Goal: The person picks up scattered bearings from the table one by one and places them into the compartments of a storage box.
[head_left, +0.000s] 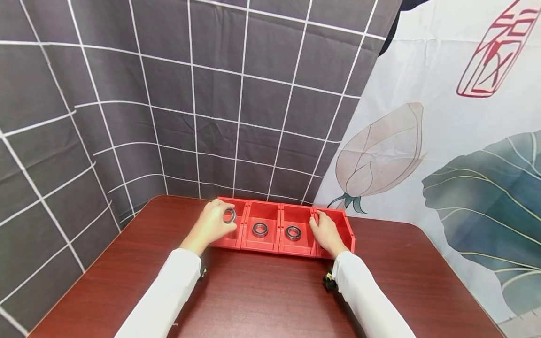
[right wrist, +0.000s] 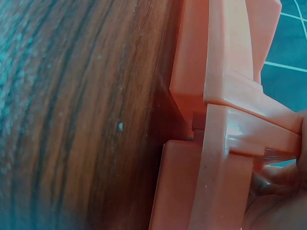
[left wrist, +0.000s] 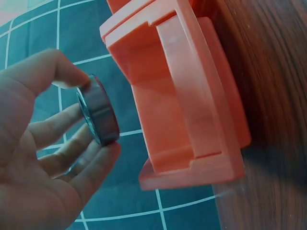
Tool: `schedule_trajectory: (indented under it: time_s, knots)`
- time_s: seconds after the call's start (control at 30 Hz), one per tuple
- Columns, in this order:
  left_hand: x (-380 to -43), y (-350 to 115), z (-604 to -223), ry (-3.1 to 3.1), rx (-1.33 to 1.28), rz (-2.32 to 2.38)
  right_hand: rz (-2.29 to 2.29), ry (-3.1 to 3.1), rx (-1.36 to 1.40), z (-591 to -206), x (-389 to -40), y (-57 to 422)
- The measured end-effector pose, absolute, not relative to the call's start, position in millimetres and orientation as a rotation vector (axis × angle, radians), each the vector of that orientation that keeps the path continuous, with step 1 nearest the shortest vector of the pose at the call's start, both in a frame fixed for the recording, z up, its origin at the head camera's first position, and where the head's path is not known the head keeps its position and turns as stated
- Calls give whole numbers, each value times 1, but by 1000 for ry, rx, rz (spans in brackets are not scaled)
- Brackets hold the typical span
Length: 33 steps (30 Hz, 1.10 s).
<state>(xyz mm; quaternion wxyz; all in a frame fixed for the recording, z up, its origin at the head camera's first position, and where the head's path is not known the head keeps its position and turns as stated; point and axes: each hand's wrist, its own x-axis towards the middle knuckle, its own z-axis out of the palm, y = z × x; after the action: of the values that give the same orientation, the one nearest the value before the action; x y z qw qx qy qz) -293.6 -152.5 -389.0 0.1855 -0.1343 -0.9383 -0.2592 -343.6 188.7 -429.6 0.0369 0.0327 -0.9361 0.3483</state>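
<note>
My left hand (head_left: 211, 224) pinches a ball bearing (left wrist: 101, 115) between thumb and fingers, above the leftmost red bin (head_left: 228, 241). In the left wrist view the bearing is tilted on edge, apart from the bin wall. A second bearing (head_left: 254, 229) lies flat in the second bin (head_left: 264, 212), and a third bearing (head_left: 287, 233) in the third bin (head_left: 293, 213). Farther right, my right hand (head_left: 327, 233) grips the wall between the third bin and the rightmost bin (head_left: 345, 229). Part of the rightmost bin's inside is hidden by that hand.
The bins stand side by side near the back edge of a reddish-brown wooden table (head_left: 262, 295). Behind it hangs a dark grey curtain (head_left: 215, 94) with white grid lines. A white cloth (head_left: 439, 61) with plant drawings hangs at the right.
</note>
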Motion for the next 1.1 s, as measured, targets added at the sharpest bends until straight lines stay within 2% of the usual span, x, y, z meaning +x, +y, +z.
schedule_trajectory:
  time_s: [1.1]
  knots:
    - [-334, -133, -411, -3019, -305, -539, 1086, -2868, 82, -431, -342, 188]
